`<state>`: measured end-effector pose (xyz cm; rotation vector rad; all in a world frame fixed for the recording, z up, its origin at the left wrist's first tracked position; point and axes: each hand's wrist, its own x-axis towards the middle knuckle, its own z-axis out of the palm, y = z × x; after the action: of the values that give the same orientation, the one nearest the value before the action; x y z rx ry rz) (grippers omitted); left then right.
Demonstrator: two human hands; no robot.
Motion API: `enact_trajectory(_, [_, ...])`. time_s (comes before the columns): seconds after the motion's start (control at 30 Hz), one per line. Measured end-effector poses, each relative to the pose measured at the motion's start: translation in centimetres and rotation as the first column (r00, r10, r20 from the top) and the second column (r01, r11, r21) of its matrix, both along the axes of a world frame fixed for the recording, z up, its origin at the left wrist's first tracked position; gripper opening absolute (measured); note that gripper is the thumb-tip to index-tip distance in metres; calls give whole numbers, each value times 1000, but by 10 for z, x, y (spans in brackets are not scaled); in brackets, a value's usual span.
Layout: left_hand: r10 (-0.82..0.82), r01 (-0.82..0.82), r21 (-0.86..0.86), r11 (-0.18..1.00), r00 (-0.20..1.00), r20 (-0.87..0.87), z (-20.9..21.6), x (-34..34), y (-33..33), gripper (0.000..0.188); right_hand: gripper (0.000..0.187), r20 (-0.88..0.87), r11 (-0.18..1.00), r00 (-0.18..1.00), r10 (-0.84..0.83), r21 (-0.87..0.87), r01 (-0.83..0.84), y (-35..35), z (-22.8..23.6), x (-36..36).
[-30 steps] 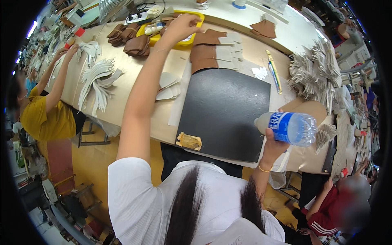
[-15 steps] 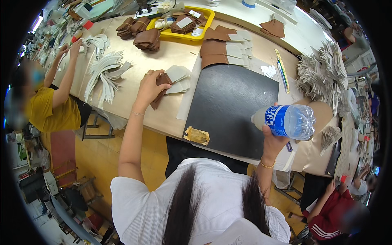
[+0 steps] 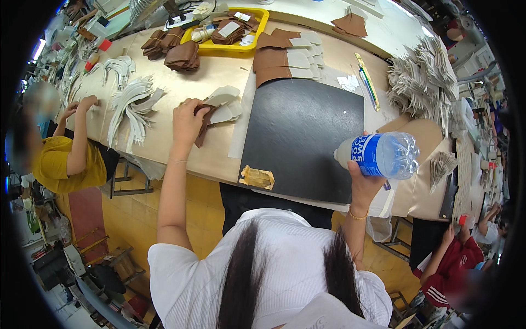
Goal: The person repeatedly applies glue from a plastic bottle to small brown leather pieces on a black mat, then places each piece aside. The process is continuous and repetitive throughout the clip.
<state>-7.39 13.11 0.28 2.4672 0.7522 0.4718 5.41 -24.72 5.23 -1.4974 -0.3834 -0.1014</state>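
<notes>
A: Where's the person's L hand (image 3: 187,123)?
B: At the small dark-brown, leather-like pcs (image 3: 203,131) on the smooth beige tabletop (image 3: 175,82), L of the flat black square board (image 3: 301,137); fingers curled, mostly closed, thumb pinching an edge; thin pale-grey, round-ended pcs (image 3: 224,112) fan out just to the right; can't tell if the two are joined.
A: & the R hand (image 3: 366,185)?
B: Partly closed round a clear plastic bottle w/ a blue label (image 3: 383,155), lying sideways in the grip above the board's R edge; thumb on the near side; other fingers mostly hidden.
A: How's that best handled?
B: Light pinch close to the brown edge, prob., so the pale pcs don't skid; bottle held firm, not squeezed, b/c thin plastic likely dents; better level & clear of the board, too.
</notes>
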Motion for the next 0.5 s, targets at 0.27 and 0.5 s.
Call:
enact_trajectory(0.27, [-222, 12, -688, 726, 951, -217, 76, 26, -45, 22, 80, -15, 998, 999, -39, 40, 39, -5, 1, 5])
enact_trajectory(0.5, [-640, 305, -785, 539, 754, -147, 2, 79, -139, 26, 78, -15, 992, 1000, 17, 122, -15, 7, 5, -1])
